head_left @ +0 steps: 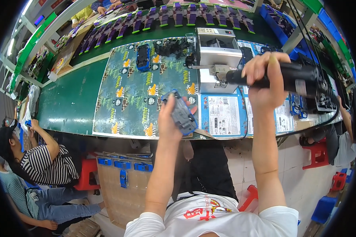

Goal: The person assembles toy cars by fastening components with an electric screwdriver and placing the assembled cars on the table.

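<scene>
My left hand (169, 120) grips a blue toy car (182, 113), its grey underside turned up, just above the near edge of the bench. My right hand (265, 77) is wrapped round a black electric screwdriver (298, 77), held nearly level. The screwdriver's front end points left and meets the outlet of a silver screw feeder (218, 51); the fine contact there is too small to make out. Another blue toy car (143, 57) lies on the patterned sheet (138, 94), beside a heap of small black parts (174, 47).
A conveyor with purple and green pieces (182, 17) runs along the far side. Blue bins (279, 21) stand at the far right, more blue car parts (298, 104) at the right. A cable (320, 124) loops near the right edge. Co-workers (51, 162) sit at the left.
</scene>
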A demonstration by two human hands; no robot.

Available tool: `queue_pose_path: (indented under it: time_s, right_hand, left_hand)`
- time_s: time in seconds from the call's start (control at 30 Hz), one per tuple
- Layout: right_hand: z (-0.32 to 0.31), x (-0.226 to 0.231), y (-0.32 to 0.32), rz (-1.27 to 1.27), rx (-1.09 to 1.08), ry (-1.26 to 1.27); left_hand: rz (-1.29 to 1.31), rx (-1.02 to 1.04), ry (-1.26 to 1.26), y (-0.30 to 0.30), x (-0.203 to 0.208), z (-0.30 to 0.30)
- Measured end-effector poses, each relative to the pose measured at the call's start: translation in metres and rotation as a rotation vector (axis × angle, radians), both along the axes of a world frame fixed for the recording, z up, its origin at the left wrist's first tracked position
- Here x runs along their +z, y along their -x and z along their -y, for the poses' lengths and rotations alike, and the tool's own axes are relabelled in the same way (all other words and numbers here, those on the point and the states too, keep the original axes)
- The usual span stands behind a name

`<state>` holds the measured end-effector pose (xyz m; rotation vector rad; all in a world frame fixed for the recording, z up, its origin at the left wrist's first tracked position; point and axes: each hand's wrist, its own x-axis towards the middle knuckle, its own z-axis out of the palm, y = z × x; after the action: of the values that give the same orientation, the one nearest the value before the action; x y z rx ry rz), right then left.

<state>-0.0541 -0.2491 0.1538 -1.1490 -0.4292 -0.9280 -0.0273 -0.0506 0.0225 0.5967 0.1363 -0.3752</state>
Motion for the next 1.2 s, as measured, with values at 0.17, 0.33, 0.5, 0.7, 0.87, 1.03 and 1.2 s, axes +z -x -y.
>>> queue_pose_path:
  time_s: [0.17,0.33,0.5,0.7,0.87,1.03,1.2]
  right_hand:
    - [0.011,-0.007,-0.026,-0.076,-0.031,-0.051]
    - [0.002,-0.014,-0.034,-0.156,-0.136,0.065]
    - [-0.003,-0.003,-0.048,-0.265,-0.181,0.225]
    - [-0.004,0.004,-0.028,-0.419,-0.001,-0.01]
    - [-0.028,-0.007,0.027,-0.256,0.35,-0.201]
    - [-0.05,-0.025,0.041,-0.247,0.42,-0.184]
    - [-0.054,-0.039,0.037,-0.287,0.388,-0.115]
  left_hand:
    - [0.147,-0.116,-0.106,0.004,-0.006,0.0]
    - [0.115,-0.114,-0.095,0.0,-0.003,0.0]
    - [0.106,-0.09,-0.04,-0.004,-0.007,-0.004]
    - [0.181,-0.087,-0.07,-0.003,-0.017,0.002]
    - [0.206,-0.079,-0.098,0.0,-0.011,0.004]
    - [0.198,-0.086,-0.085,-0.002,-0.012,0.001]
    - [0.185,-0.08,-0.083,0.0,-0.011,0.002]
